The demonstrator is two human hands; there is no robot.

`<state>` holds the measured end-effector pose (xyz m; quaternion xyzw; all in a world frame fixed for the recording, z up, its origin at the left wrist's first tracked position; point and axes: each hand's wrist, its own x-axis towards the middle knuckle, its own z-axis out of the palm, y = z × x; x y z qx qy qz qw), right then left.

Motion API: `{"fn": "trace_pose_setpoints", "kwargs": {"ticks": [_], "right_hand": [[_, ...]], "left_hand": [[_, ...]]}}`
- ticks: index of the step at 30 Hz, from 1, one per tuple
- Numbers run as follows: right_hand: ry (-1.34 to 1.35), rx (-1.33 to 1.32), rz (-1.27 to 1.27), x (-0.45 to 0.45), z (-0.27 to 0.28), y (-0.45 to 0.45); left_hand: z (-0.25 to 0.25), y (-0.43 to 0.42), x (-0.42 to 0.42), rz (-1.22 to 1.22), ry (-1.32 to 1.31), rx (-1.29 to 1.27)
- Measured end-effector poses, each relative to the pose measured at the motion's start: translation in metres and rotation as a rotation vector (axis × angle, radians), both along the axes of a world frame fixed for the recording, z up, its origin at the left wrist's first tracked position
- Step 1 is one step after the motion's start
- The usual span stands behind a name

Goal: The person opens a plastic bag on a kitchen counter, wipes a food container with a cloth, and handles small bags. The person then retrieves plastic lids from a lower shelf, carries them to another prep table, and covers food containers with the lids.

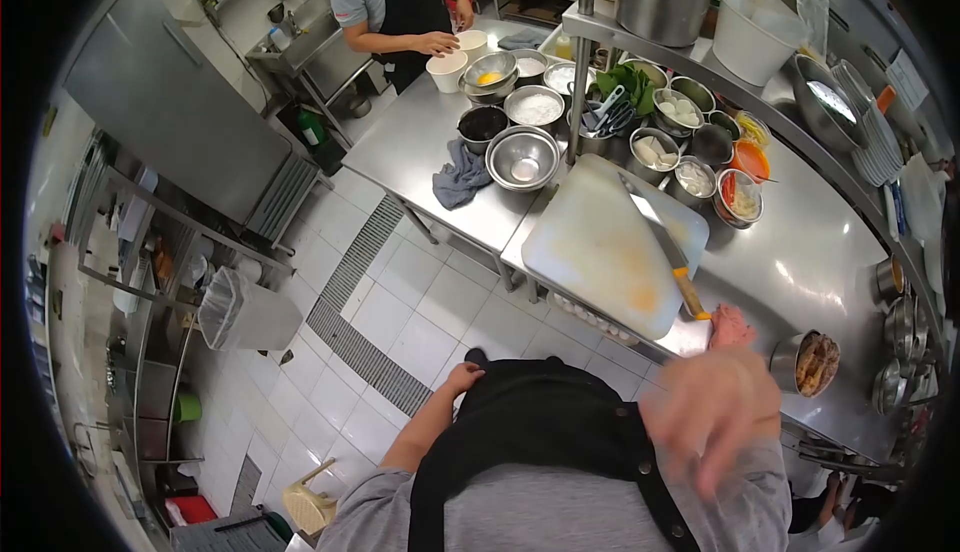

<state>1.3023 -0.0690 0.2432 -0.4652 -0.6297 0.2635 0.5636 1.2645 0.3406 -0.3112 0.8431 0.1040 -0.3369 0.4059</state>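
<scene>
My left hand (pixel 463 379) hangs at my side by the edge of my black apron (pixel 545 407), its fingers loosely out and nothing seen in them. Close to the camera, my right hand (pixel 712 412) is raised in front of my chest and smeared by motion, so its grip is unclear. Just beyond it on the steel counter lies a pink lump that looks like raw meat (pixel 732 328). A large knife (pixel 660 237) with a yellow handle rests across a stained white cutting board (pixel 590 252). To the right stands a metal pot (pixel 788 362) with brown food in it.
Bowls of ingredients (pixel 690 147) line the back of the counter under a shelf (pixel 700 52). Nested steel bowls (pixel 522 157) and a grey cloth (pixel 462 177) sit on the adjoining table. Another person (pixel 400 12) touches white tubs there. A lined bin (pixel 250 307) stands at left.
</scene>
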Motion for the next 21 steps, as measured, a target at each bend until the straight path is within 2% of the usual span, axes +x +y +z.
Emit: {"fn": "trace_pose_setpoints", "kwargs": {"ticks": [2, 5, 7, 8, 9, 11, 13, 15, 16, 17, 19, 21], "right_hand": [[0.271, -0.235, -0.393, 0.005, -0.056, -0.022], [0.416, -0.37, -0.963, -0.013, -0.164, -0.038], [0.639, -0.557, -1.136, -0.036, -0.214, -0.036], [0.75, -0.65, -1.222, -0.041, -0.229, -0.032], [0.701, -0.7, -1.235, -0.044, -0.237, -0.023], [0.605, -0.808, -1.27, -0.046, -0.245, -0.003], [0.623, -0.826, -1.127, -0.042, -0.257, 0.011], [0.547, -0.87, -1.034, -0.038, -0.272, 0.021], [0.459, -0.903, -1.009, -0.032, -0.28, 0.026], [0.368, -0.933, -0.982, -0.027, -0.283, 0.03], [0.241, -1.028, -0.918, -0.017, -0.281, 0.038], [0.129, -1.072, -0.861, -0.01, -0.292, 0.045]], "left_hand": [[0.016, 0.001, 0.003, -0.097, 0.047, 0.073], [-0.016, 0.034, -0.006, -0.024, 0.103, 0.125], [-0.017, 0.058, -0.009, -0.018, 0.161, 0.188], [-0.013, 0.066, -0.008, 0.099, 0.27, 0.219], [-0.009, 0.073, -0.011, 0.213, 0.382, 0.249], [-0.035, 0.109, -0.027, -0.083, 0.156, 0.261], [-0.031, 0.107, -0.028, -0.082, 0.104, 0.279], [0.011, 0.083, -0.017, 0.225, 0.219, 0.316], [-0.006, 0.084, -0.008, 0.15, 0.239, 0.437], [-0.021, 0.083, -0.002, 0.133, 0.267, 0.377], [-0.018, 0.061, 0.023, 0.101, 0.317, 0.258], [-0.02, 0.038, 0.037, 0.003, 0.154, 0.205]]}}
